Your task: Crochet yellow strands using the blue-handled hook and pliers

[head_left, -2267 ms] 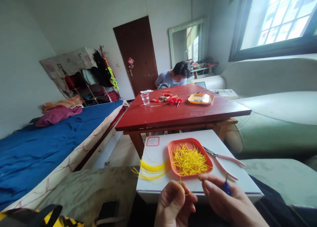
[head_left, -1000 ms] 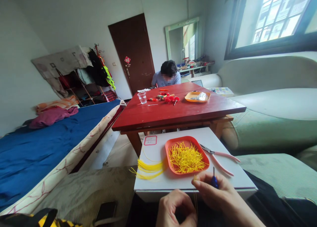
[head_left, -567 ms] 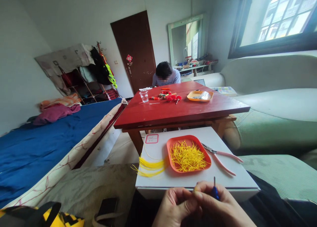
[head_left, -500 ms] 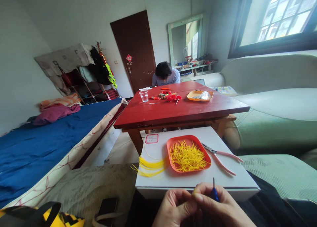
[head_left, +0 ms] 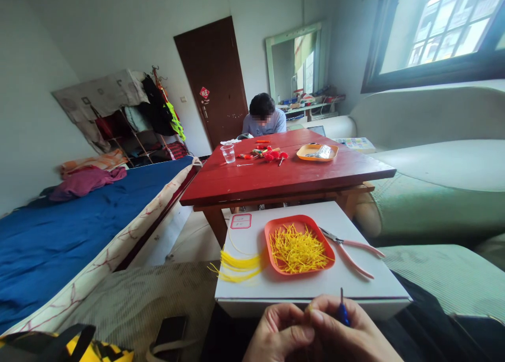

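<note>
My left hand (head_left: 281,331) and my right hand (head_left: 342,330) meet fingertip to fingertip at the front edge of a white box (head_left: 347,293). Both are closed in a pinch. A small tool with a blue handle and thin metal shaft (head_left: 342,313) is held in my right hand, its shaft pointing up. A tiny yellowish bit shows between the fingertips; what my left fingers pinch is mostly hidden. On the box, an orange-red tray (head_left: 272,228) holds a heap of short yellow strands (head_left: 298,250). Longer yellow strands (head_left: 240,262) lie left of it, and pink-handled pliers (head_left: 353,251) lie right.
Beyond the box stands a red table (head_left: 252,180) with a clear cup (head_left: 228,153), red items (head_left: 272,154) and a yellow-orange tray (head_left: 302,156). A person (head_left: 263,117) sits behind it, head bowed. A phone (head_left: 171,330) lies at lower left.
The view has shifted very slightly. My hands stay together at the box's front edge, with only a small movement of the fingers and the blue-handled tool.
</note>
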`<control>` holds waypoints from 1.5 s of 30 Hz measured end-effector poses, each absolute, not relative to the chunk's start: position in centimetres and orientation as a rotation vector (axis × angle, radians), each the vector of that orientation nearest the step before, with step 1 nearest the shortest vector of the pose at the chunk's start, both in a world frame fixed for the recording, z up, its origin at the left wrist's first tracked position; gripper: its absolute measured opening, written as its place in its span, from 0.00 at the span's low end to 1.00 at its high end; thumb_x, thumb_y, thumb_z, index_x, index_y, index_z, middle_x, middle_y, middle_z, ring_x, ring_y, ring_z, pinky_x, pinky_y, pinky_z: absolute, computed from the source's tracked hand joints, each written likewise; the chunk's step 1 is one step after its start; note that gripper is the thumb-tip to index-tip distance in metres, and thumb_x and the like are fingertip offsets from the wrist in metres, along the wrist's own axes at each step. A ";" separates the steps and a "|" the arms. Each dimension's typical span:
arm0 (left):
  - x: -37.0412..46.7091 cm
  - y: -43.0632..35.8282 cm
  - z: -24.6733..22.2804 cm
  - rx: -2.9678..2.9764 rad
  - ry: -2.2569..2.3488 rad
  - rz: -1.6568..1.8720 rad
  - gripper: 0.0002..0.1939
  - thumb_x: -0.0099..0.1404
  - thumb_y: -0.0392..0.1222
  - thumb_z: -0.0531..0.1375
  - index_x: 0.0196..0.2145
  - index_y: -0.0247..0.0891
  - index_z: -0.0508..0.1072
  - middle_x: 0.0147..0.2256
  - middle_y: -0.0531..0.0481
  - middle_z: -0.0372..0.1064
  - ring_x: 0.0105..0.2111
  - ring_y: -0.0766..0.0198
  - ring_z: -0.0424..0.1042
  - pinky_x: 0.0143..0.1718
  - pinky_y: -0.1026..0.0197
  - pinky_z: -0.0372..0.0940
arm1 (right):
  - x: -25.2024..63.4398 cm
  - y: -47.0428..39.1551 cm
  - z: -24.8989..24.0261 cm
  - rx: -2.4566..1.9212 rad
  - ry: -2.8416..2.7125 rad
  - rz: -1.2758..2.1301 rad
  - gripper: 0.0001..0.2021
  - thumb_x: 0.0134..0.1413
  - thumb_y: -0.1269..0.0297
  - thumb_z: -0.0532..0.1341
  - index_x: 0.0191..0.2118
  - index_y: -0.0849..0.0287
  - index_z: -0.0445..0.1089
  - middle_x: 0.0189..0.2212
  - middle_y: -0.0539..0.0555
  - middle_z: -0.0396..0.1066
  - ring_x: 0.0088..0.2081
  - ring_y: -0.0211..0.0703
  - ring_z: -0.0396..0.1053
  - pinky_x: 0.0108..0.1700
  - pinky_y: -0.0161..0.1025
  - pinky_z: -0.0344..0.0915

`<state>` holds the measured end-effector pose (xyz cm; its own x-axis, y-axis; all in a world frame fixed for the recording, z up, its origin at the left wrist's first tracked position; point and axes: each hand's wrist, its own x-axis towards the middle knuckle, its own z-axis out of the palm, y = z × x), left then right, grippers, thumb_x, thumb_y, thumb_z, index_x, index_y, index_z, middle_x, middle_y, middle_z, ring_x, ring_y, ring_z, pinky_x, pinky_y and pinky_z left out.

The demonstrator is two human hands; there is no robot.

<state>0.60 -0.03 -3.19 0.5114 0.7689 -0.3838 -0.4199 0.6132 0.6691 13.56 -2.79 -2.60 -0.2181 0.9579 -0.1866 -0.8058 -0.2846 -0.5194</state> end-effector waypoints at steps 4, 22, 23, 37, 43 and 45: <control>0.3 0.0 -3.5 0.588 0.757 0.744 0.15 0.37 0.40 0.73 0.23 0.34 0.74 0.23 0.49 0.74 0.24 0.65 0.72 0.29 0.65 0.61 | 13.5 -2.7 -3.1 -0.528 -0.369 1.809 0.09 0.37 0.62 0.71 0.22 0.60 0.73 0.18 0.51 0.72 0.20 0.34 0.67 0.25 0.31 0.60; 1.3 0.1 -1.1 0.534 0.660 0.588 0.14 0.37 0.42 0.71 0.15 0.31 0.72 0.14 0.50 0.69 0.15 0.70 0.66 0.20 0.69 0.57 | 16.9 -3.1 -1.0 -1.024 -1.460 0.721 0.07 0.52 0.59 0.61 0.32 0.56 0.73 0.21 0.50 0.70 0.22 0.36 0.65 0.23 0.30 0.61; 1.3 0.2 -1.0 0.535 0.638 0.551 0.13 0.36 0.41 0.70 0.14 0.31 0.71 0.14 0.50 0.69 0.15 0.70 0.66 0.21 0.69 0.57 | 17.7 -3.1 -0.3 -0.994 -1.690 0.433 0.08 0.56 0.61 0.58 0.34 0.57 0.72 0.22 0.51 0.70 0.21 0.36 0.66 0.22 0.30 0.60; 1.1 -0.2 -0.1 0.639 0.752 0.337 0.07 0.36 0.36 0.62 0.16 0.30 0.71 0.13 0.57 0.58 0.12 0.77 0.50 0.17 0.68 0.39 | 20.3 -2.0 -0.2 -0.561 -2.328 -0.099 0.09 0.56 0.75 0.50 0.37 0.65 0.66 0.16 0.49 0.62 0.17 0.39 0.56 0.20 0.38 0.57; 0.9 -0.3 0.3 0.625 0.778 0.378 0.11 0.36 0.39 0.68 0.17 0.31 0.73 0.15 0.54 0.65 0.14 0.76 0.55 0.19 0.68 0.44 | 20.1 -2.2 2.6 -0.569 -2.350 -0.092 0.24 0.65 0.66 0.37 0.33 0.62 0.69 0.18 0.53 0.67 0.17 0.39 0.60 0.20 0.37 0.56; 0.8 -0.2 0.1 0.625 0.778 0.374 0.12 0.35 0.40 0.69 0.17 0.30 0.73 0.16 0.52 0.66 0.14 0.75 0.57 0.19 0.69 0.46 | 19.9 -2.1 3.7 -0.563 -2.362 -0.144 0.27 0.65 0.67 0.35 0.32 0.62 0.71 0.19 0.53 0.70 0.17 0.39 0.62 0.22 0.37 0.58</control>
<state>0.81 -0.23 0.11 0.6613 0.5283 -0.5326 -0.0859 0.7586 0.6458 19.90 -2.15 3.72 -0.6645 0.3570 0.6565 0.4340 0.8995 -0.0498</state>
